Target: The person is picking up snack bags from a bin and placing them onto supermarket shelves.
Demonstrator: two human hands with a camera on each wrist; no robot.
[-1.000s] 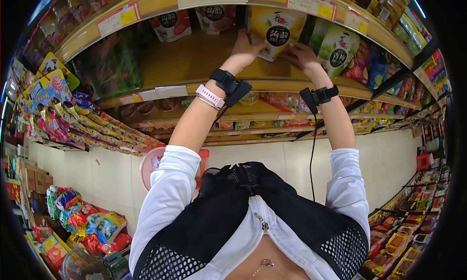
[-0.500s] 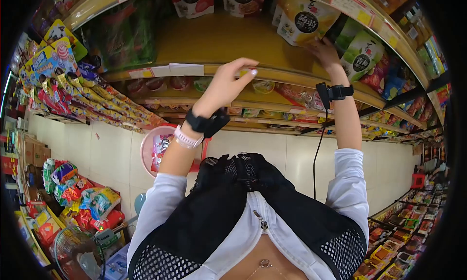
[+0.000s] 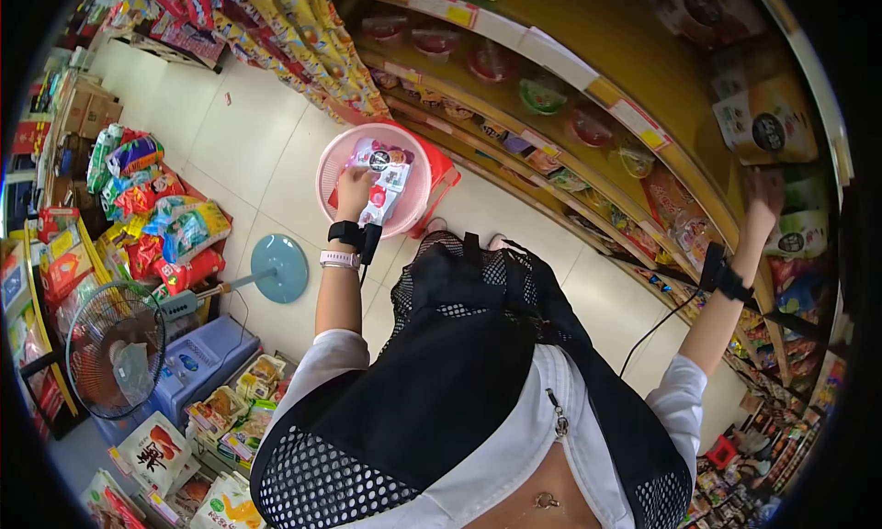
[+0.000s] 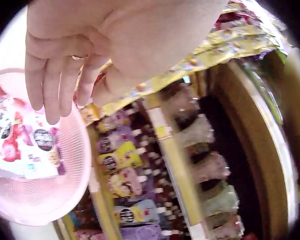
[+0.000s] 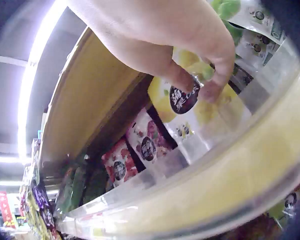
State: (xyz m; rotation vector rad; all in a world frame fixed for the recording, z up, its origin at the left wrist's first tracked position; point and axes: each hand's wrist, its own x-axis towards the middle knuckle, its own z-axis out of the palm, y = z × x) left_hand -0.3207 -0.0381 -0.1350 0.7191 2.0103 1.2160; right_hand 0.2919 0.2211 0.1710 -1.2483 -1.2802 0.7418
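Note:
My left hand (image 3: 355, 195) hangs over the round pink basket (image 3: 421, 194), beside the white, pink and red pouches (image 3: 392, 174). In the left wrist view this hand (image 4: 100, 55) has its fingers extended and holds nothing; the basket (image 4: 72, 190) is beyond the fingertips. On the shelf at right, my right hand (image 3: 761, 206) is at the yellow jelly pouch (image 3: 781, 129). The right wrist view has the right hand's (image 5: 175, 45) thumb and a finger bent against the front of the upright yellow pouch (image 5: 162, 102), near its dark round label.
Shelf edges (image 3: 588, 70) curve along the right, with green pouches (image 3: 801, 233) beside the yellow one. Yellow packets (image 3: 308, 38) hang near the basket. A fan (image 3: 115, 350) with a round base (image 3: 279, 268) and a pile of bags (image 3: 188, 230) are at left.
The view has swung left and down toward the basket. My left hand has moved from in front of the shelf to over the basket; the right hand remains by the yellow pouch.

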